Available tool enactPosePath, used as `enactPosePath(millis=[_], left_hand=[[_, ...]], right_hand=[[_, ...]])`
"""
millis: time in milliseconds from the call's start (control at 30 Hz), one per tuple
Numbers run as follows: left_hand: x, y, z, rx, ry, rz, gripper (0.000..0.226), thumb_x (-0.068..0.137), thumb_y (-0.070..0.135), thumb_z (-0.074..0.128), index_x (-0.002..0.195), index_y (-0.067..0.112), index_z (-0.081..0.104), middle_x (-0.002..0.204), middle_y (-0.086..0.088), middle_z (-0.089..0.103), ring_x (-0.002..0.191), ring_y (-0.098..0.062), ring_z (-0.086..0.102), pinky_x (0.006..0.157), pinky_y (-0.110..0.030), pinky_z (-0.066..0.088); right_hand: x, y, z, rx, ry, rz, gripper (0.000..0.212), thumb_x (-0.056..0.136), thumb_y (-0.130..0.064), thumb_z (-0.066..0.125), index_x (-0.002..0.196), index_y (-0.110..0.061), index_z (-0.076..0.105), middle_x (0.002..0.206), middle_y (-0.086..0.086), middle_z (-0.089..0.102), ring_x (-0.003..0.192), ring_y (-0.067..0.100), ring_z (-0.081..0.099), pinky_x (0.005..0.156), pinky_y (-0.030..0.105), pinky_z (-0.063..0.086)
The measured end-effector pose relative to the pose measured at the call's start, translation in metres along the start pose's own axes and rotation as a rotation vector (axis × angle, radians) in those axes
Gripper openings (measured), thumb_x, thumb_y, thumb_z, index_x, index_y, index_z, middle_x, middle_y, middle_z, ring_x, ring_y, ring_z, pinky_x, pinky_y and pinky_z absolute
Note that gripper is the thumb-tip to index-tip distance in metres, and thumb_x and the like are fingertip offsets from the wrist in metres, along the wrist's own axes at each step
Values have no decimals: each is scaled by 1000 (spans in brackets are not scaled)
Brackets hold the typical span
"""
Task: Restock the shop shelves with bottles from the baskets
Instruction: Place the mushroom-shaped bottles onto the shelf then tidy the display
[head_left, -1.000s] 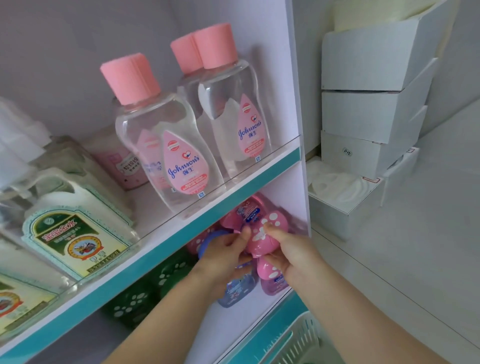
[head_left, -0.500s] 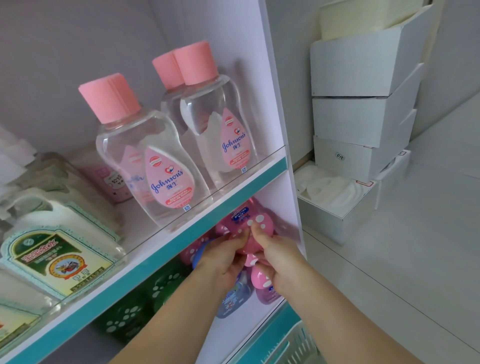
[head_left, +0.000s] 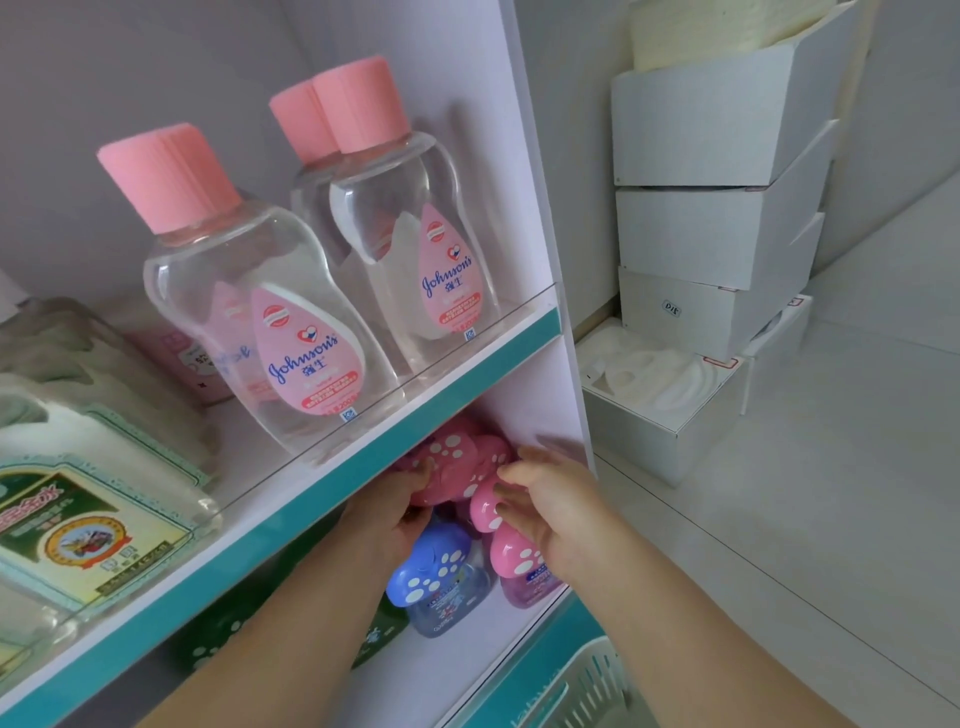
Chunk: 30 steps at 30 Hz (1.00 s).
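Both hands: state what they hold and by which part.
Left hand and right hand together grip one pink spotted bottle cap on the lower shelf, fingers pressing its two sides.

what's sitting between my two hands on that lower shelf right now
In the head view, pink paw-print bottle caps fill the gap between the left hand and the right hand, both touching them; a blue-capped bottle stands just below.

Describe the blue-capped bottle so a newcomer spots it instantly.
Start at the shelf with the teal front edge and look beneath it. Between the two reaching arms stands a small bottle. It alone has a blue cap with white spots; its neighbours' caps are pink.
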<state>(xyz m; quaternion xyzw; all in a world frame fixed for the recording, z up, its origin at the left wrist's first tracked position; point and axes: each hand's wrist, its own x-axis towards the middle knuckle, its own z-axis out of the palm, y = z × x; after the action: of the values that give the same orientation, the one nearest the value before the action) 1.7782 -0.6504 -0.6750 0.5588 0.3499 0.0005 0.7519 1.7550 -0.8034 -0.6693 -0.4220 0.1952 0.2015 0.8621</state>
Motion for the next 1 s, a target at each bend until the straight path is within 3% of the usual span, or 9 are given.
enactPosePath(millis=[167,367,500,633,700,767,867,1000], left_hand=[[8,-3,7,44,7,1,42,83,3,64,122,9,50,125,-13,57,101,-21,53,84,-33,41],[14,-5,8,143,55,67,49,86,9,64,131,9,47,130,-11,55,117,-26,53,87,-34,44],[15,-5,3,241,45,76,45,87,13,64,129,8,49,126,-13,57,108,-27,58,82,-36,49],[9,-7,-6,310,-10,63,32,89,11,60,120,7,53,111,-13,58,81,-20,58,81,-35,48],[8,-9,-10,318,-31,71,30,89,10,61,117,7,54,114,-14,60,87,-22,60,82,-36,51],[6,-10,-13,304,-39,74,29,85,8,65,112,8,55,115,-15,61,88,-23,61,73,-34,56],[6,-11,-15,339,-34,98,37,79,6,71,113,7,56,115,-15,63,89,-24,63,69,-30,56],[6,-10,-17,438,23,142,28,72,9,78,91,13,58,111,-14,63,92,-28,65,71,-31,56]], right_hand=[[3,0,-2,-15,26,-18,47,88,9,50,131,-9,48,100,12,60,71,18,58,66,28,52],[1,-2,-3,-1,7,-26,32,88,11,48,112,-9,56,84,9,59,70,19,56,65,28,51],[-2,0,-1,-37,-8,-22,24,88,10,48,94,-12,57,79,7,59,67,18,55,64,27,50],[-4,-2,0,-29,-8,-19,26,89,10,48,86,-15,55,77,8,58,65,18,55,66,28,49],[-4,-3,0,-16,4,-18,25,89,9,48,100,-12,56,79,8,58,65,18,55,65,28,50],[-2,-3,-1,-5,17,-18,30,89,9,48,111,-11,54,80,9,58,65,18,55,64,28,50],[-2,-3,-2,-3,21,-17,30,88,9,49,111,-10,54,81,10,59,65,19,57,63,29,51],[-1,-2,-2,-2,22,-16,26,88,9,49,104,-11,54,79,9,58,65,19,55,64,29,50]])
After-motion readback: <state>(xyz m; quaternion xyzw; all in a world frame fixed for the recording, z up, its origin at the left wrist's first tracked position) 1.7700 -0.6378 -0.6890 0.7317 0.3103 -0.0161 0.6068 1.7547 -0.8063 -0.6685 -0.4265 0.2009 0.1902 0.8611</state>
